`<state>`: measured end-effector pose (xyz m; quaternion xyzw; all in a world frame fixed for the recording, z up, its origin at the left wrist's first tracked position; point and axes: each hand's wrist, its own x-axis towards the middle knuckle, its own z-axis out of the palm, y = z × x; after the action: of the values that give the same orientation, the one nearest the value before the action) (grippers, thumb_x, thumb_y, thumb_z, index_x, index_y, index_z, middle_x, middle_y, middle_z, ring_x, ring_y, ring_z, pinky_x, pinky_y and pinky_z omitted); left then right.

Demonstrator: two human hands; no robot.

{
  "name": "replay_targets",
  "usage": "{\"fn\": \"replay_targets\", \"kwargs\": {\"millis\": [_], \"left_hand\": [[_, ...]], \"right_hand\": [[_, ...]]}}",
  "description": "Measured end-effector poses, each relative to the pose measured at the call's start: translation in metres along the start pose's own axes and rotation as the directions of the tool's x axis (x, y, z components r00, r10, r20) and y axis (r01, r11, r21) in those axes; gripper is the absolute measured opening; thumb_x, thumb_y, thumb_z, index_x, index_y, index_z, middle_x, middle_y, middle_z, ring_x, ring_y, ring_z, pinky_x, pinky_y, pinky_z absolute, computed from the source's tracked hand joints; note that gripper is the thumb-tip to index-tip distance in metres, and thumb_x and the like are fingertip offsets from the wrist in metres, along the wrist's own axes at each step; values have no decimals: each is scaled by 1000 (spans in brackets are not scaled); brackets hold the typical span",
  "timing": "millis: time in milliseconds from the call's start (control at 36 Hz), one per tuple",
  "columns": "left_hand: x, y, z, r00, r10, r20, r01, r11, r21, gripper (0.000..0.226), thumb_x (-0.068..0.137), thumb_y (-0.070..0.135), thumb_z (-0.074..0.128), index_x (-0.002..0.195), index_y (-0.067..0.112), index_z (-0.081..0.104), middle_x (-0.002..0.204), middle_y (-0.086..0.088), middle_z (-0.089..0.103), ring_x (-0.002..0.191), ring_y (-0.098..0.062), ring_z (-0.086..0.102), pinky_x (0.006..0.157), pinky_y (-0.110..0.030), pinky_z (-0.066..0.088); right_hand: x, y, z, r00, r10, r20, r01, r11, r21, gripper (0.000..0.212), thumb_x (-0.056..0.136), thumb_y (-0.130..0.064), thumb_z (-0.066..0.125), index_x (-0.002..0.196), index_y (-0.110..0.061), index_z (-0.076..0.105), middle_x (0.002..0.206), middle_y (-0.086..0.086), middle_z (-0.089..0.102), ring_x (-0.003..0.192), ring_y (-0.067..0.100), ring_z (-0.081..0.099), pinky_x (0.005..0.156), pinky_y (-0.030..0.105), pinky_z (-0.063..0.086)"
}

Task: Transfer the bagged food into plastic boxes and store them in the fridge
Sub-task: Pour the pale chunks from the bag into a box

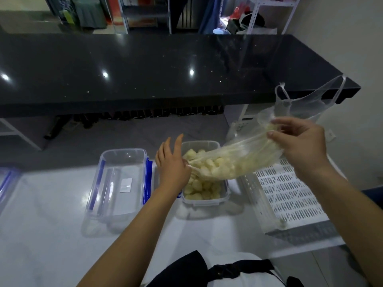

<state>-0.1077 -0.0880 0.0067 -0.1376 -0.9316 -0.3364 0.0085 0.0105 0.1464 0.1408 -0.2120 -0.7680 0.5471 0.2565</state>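
Looking down on a glossy white desk [51,241] from head height, with two bare forearms reaching forward. Holding up, in the right hand [300,141], the bunched upper end of a thin clear plastic bag [248,154], fingers curled and closed around the gathered film, the bag's two handle loops sticking up behind the hand. Tilting the bag down to the left so its mouth is hanging over a clear rectangular plastic box [205,200] near the middle of the desk. Pinching the lower edge of the bag at its mouth with the left hand [173,164], thumb side pressed to the film, the remaining fingers spread and pointing up and away. Pale yellow-white chunks of food [202,189] lying partly in the bag and partly in the box, already filling much of it. Resting just left of the box, a matching clear plastic lid [120,183] with blue side clips, lying on the desk. Sitting to the right of the box, a white perforated plastic crate [290,195], close beside it. Stretching across the background, a long black speckled stone counter [145,75], with blurred shelving beyond it.
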Motion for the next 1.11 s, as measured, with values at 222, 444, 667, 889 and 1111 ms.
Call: {"fn": "replay_targets", "kwargs": {"millis": [222, 444, 667, 889, 1111], "left_hand": [[-2, 1, -1, 1000, 11, -2, -12, 998, -58, 77, 88, 4, 52, 154, 33, 23, 163, -6, 18, 151, -27, 9, 123, -48, 13], [-6, 1, -2, 999, -15, 35, 19, 996, -90, 76, 88, 6, 53, 154, 31, 25, 163, -6, 19, 151, -28, 10, 122, -50, 15], [-9, 4, -4, 998, -25, 52, 30, 994, -104, 67, 96, 13, 51, 155, 30, 25, 163, -6, 18, 151, -27, 9, 122, -49, 16], [-7, -1, -1, 998, -35, 48, 40, 993, -114, 66, 95, 14, 55, 152, 33, 28, 163, -4, 21, 150, -28, 12, 122, -52, 18], [-9, -1, -3, 1000, 1, -6, -2, 987, -162, 60, 95, 14, 55, 149, 32, 35, 159, -1, 29, 148, -25, 21, 120, -49, 22]], "right_hand": [[8, -15, -8, 996, -69, -52, 70, 997, 21, 30, 78, -6, 81, 94, -31, 76, 93, -1, 73, 89, 18, 71, 81, 33, 61], [7, -20, -10, 991, -102, -81, 105, 993, 45, 29, 78, -6, 81, 93, -31, 75, 100, 10, 73, 94, 29, 71, 84, 36, 60], [2, -21, -9, 990, -109, -88, 113, 993, 41, 29, 79, -5, 80, 98, -27, 75, 99, 9, 73, 93, 28, 71, 84, 37, 61], [-1, -21, -10, 987, -122, -103, 127, 991, 52, 28, 79, -8, 81, 98, -29, 76, 99, 8, 73, 92, 26, 71, 85, 39, 60], [5, -32, -18, 989, -120, -90, 129, 986, 103, 27, 78, -8, 81, 96, -27, 77, 102, 14, 72, 92, 29, 70, 82, 34, 60]]}}
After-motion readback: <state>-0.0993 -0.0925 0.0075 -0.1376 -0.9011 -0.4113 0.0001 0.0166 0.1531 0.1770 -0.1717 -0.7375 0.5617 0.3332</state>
